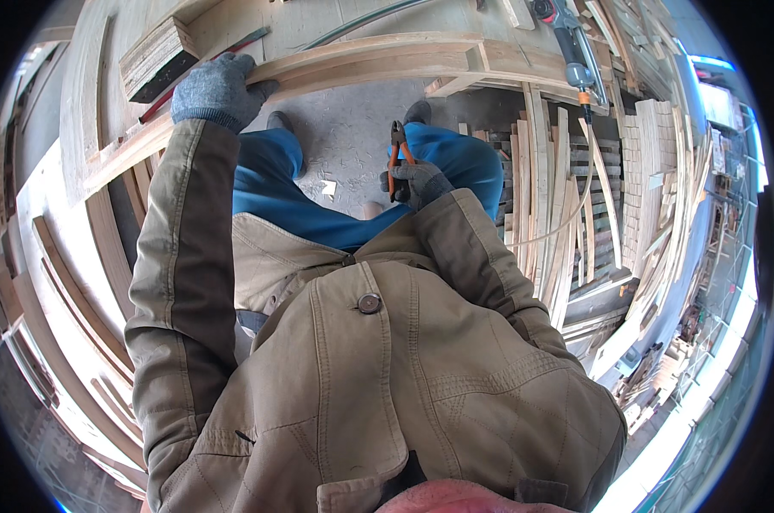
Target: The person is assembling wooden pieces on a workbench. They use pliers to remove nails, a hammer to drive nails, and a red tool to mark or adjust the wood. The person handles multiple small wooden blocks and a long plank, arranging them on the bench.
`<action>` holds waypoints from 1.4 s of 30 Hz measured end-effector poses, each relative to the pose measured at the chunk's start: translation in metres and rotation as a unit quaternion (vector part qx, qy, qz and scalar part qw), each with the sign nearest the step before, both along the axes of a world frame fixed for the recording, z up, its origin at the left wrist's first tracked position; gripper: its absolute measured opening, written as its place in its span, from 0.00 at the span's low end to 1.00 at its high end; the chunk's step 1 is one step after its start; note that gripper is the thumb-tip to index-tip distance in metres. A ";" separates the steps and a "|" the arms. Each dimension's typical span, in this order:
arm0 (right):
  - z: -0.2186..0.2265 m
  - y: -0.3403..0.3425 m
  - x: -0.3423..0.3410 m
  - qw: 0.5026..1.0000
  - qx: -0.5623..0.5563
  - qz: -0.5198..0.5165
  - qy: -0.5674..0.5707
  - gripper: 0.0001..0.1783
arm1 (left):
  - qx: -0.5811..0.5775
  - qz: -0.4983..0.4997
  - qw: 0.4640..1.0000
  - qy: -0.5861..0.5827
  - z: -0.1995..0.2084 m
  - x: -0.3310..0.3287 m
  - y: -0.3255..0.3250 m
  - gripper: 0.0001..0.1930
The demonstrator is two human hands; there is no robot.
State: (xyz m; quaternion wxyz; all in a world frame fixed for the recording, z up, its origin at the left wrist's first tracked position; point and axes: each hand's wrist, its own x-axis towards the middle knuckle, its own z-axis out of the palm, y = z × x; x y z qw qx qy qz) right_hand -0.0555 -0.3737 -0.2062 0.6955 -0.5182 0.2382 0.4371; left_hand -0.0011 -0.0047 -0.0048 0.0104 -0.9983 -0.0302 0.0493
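A long wooden frame (361,61) made of pale rails crosses in front of me, on the near side of the workbench. My left hand (218,91), in a grey glove, is closed around its rail at the left. Down by my right thigh, my right hand (421,182), also gloved, grips pliers (397,158). Their orange handles lie in my fingers and the dark jaws point away from me. The pliers are apart from the frame. A stack of short wooden blocks (158,60) stands beyond my left hand, next to a dark red bar (158,105).
An air nailer (576,64) lies across the frame's right end, with a pale hose (588,171) hanging down. Wooden slats (558,205) are stacked to my right. Long boards (79,299) lie at my left. Wood scraps dot the concrete floor (340,141).
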 end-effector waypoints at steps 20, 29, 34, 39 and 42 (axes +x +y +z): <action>0.002 0.001 0.001 0.999 -0.009 0.031 -0.016 0.14 | -0.007 -0.014 0.999 -0.038 -0.005 -0.001 0.003 0.27; 0.001 0.003 0.004 0.999 -0.012 0.040 0.007 0.15 | 0.000 -0.013 0.999 -0.040 -0.005 -0.001 0.003 0.27; 0.003 0.005 0.006 0.998 -0.027 0.050 0.005 0.16 | 0.000 -0.015 0.999 -0.048 -0.006 -0.001 0.003 0.26; 0.001 0.007 0.005 0.998 -0.041 0.037 0.001 0.17 | -0.006 -0.015 0.998 -0.058 -0.008 -0.001 0.004 0.25; -0.004 0.008 0.004 0.998 -0.052 0.035 0.001 0.16 | -0.008 -0.013 0.998 -0.054 -0.010 0.000 0.004 0.25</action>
